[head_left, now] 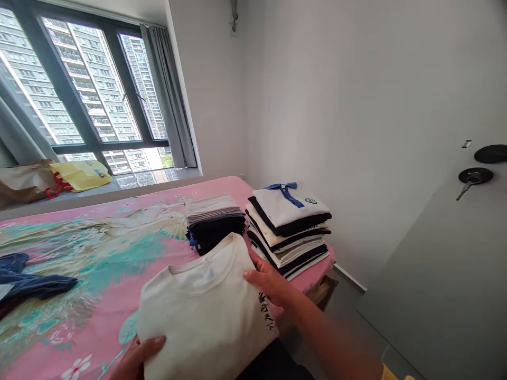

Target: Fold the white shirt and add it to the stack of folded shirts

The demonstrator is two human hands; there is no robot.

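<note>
Holding a cream shirt (pixel 198 316)
Left hand (pixel 139 354) and right hand (pixel 271 283) clamp fingers (pixel 251 275) on it; tall clothes stack (pixel 291 233) lies nearer the right, at one o'clock.

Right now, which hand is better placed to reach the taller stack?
Likely the right hand, holding the cream shirt near the taller stack; the left hand grips the shirt's farther side.
</note>
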